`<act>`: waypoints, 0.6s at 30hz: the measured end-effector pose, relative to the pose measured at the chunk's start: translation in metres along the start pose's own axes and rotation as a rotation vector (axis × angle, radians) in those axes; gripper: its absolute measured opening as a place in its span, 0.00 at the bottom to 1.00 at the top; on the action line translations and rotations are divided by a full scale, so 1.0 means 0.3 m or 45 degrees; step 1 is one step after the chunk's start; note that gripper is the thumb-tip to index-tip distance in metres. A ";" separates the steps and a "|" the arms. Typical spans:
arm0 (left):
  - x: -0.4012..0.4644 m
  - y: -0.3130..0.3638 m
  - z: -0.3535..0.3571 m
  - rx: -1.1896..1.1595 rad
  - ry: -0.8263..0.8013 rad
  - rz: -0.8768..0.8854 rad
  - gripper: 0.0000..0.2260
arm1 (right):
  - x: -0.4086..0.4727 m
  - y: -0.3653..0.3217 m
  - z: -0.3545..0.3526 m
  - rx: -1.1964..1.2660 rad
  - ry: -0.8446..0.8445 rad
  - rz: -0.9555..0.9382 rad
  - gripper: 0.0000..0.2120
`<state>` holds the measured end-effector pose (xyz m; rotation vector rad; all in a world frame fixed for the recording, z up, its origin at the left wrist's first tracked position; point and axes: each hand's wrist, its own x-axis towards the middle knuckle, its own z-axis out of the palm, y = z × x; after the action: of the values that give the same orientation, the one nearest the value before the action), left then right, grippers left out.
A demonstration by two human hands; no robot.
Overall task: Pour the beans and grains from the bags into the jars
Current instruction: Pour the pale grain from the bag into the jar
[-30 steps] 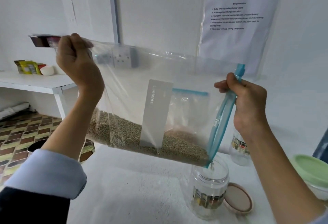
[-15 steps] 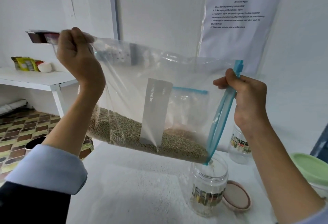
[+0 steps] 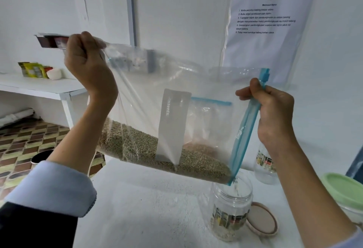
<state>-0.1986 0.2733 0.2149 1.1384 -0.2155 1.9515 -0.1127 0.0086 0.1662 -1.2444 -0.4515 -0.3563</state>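
Since the earlier frame my left hand (image 3: 86,65) raised the zip bag (image 3: 176,110); both hands grip it, right hand (image 3: 275,116) pinching the zipper, mid-pour into the jar (image 3: 229,210)—next, tilt steeper.

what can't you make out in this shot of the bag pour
Head view only:
- How full the jar is: its printed label band covers the middle.
- The second jar: mostly behind the right hand and wrist.
- The green-lidded container: cut off by the right edge.
- The wall sheet: text too small and blurred.
- The bag corner the left hand grips: hidden in the fist.
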 end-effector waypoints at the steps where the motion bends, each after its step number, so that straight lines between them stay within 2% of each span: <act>1: -0.004 0.002 0.001 0.001 -0.003 0.005 0.18 | -0.001 -0.003 0.000 -0.016 -0.014 0.006 0.14; 6: -0.008 0.004 -0.005 0.016 0.004 -0.013 0.18 | 0.009 -0.012 -0.013 -0.044 -0.051 -0.001 0.16; 9: -0.007 0.005 -0.005 0.011 -0.002 -0.021 0.17 | 0.008 -0.001 -0.013 -0.006 0.009 0.006 0.15; 13: -0.006 -0.004 -0.011 0.008 -0.007 -0.020 0.15 | 0.005 0.009 -0.015 -0.037 -0.062 0.038 0.18; 15: -0.003 -0.004 -0.011 0.025 -0.004 -0.020 0.16 | 0.009 0.010 -0.019 0.003 -0.003 0.037 0.16; 18: -0.012 0.005 -0.007 0.044 0.007 -0.006 0.18 | 0.012 0.006 -0.015 -0.042 -0.047 0.032 0.12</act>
<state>-0.2001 0.2714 0.2111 1.1548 -0.1763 1.9605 -0.1082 0.0046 0.1654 -1.2897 -0.4632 -0.3213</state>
